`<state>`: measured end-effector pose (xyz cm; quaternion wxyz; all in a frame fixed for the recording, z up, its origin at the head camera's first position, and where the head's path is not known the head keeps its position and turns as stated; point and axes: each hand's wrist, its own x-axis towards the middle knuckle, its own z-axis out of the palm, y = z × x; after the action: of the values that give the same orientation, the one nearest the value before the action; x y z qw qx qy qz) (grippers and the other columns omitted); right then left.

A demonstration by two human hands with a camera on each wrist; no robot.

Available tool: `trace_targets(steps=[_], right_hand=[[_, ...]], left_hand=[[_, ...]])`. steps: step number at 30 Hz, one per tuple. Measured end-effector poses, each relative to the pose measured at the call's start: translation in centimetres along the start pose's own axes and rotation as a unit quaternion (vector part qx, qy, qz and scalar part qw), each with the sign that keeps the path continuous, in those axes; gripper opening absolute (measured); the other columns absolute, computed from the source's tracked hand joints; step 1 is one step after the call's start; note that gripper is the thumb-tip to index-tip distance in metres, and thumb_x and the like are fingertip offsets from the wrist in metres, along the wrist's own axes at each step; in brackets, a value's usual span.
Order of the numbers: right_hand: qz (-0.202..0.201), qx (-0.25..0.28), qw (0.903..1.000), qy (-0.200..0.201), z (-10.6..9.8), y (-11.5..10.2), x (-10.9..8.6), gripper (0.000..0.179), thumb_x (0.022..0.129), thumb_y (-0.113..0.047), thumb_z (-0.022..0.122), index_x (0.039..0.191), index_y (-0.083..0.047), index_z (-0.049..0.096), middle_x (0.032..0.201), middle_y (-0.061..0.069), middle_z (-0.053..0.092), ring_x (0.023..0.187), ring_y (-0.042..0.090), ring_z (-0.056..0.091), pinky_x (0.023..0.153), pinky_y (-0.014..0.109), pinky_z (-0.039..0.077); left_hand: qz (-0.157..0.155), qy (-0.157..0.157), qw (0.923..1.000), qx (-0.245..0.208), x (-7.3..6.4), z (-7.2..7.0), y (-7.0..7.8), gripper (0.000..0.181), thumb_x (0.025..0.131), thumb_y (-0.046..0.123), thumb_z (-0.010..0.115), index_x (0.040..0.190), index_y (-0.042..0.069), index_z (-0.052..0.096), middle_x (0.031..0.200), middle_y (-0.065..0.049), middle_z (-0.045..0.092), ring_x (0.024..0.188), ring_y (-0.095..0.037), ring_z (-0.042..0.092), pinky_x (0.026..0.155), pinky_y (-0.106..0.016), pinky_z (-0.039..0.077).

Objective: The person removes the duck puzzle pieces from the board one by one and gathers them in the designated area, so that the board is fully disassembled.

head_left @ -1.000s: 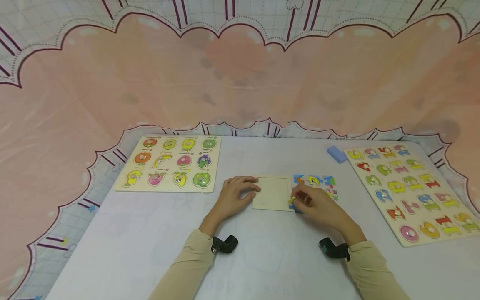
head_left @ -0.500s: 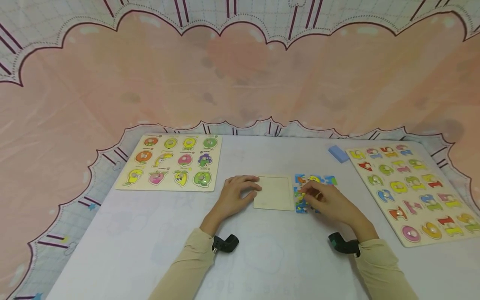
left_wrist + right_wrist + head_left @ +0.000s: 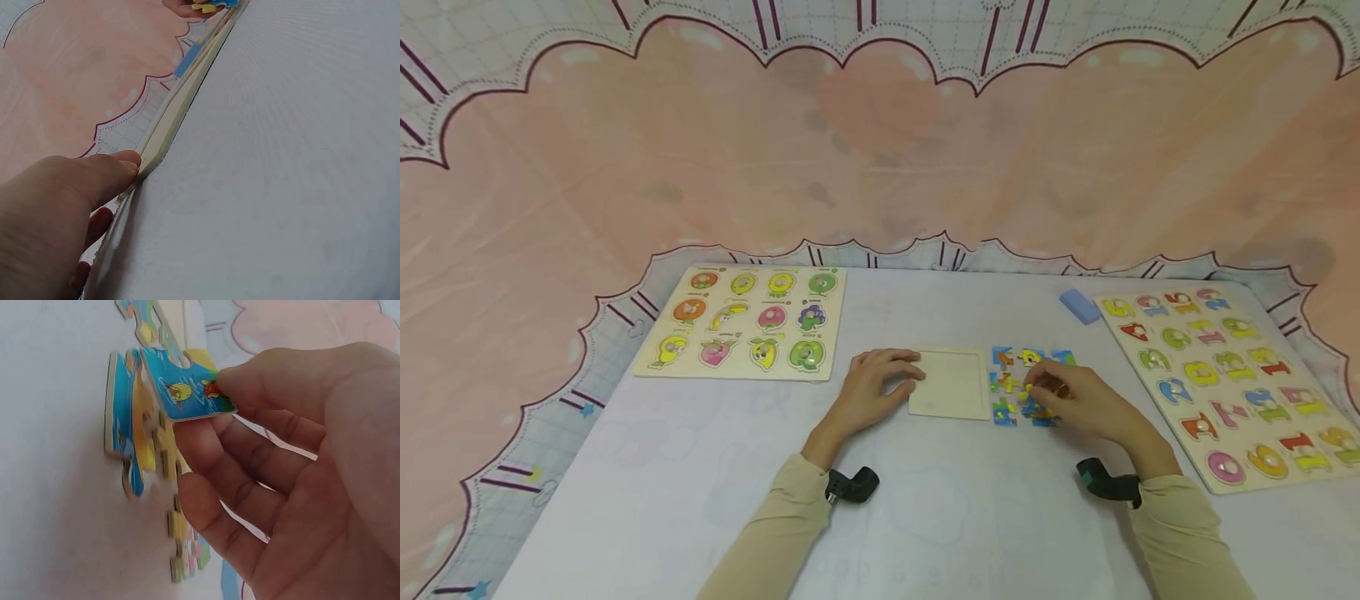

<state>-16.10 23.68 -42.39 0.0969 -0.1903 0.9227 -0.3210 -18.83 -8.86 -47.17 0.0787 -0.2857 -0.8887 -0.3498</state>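
Observation:
A pale wooden tray board (image 3: 951, 385) with a thin raised border lies at mid-table. My left hand (image 3: 874, 388) touches its left edge, fingers loosely bent; the left wrist view shows the thumb (image 3: 109, 175) right at a corner. To the right of the board, several jigsaw puzzle pieces (image 3: 1003, 382) lie loosely grouped. Over them, my right hand (image 3: 1090, 400) pinches one puzzle piece (image 3: 187, 390) between thumb and fingers. That piece is mostly blue, printed with a yellow fish and a red one, and is tilted above the others. The right hand hides some pieces beneath it in the head view.
A fruit peg board (image 3: 752, 325) lies at the back left. Toward the right stands a number peg board (image 3: 1225, 392), with a blue block (image 3: 1079, 307) by its far corner. A patterned curtain (image 3: 880, 158) hangs behind the table.
My right hand has moved right, from the tray board's right edge across the puzzle pieces, uncovering those on the left. The left hand has stayed at the board's edge.

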Motion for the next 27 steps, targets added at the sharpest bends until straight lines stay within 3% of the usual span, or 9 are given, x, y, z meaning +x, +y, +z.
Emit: trace_targets(steps=[14, 27], right_hand=[[0.02, 0.01, 0.9992, -0.033, -1.6, 1.4, -1.0, 0.012, 0.092, -0.014, 0.059, 0.103, -0.01, 0.061, 0.096, 0.001, 0.065, 0.084, 0.006, 0.058, 0.073, 0.021, 0.049], [0.035, 0.009, 0.9969, -0.07, -3.1, 2.0, -2.0, 0.019, 0.094, -0.023, 0.057, 0.104, -0.008, 0.061, 0.094, 0.001, 0.063, 0.082, 0.007, 0.056, 0.071, 0.021, 0.048]], left_hand=[[0.001, -0.003, 1.0, -0.004, 0.1, -0.1, 0.0, 0.014, 0.089, 0.019, 0.064, 0.101, 0.023, 0.071, 0.125, 0.003, 0.062, 0.121, -0.02, 0.053, 0.102, -0.051, 0.031], [-0.006, -0.005, 1.0, -0.004, 0.1, -0.2, 0.2, 0.014, 0.089, 0.018, 0.065, 0.101, 0.021, 0.072, 0.125, 0.002, 0.063, 0.12, -0.021, 0.053, 0.101, -0.05, 0.031]])
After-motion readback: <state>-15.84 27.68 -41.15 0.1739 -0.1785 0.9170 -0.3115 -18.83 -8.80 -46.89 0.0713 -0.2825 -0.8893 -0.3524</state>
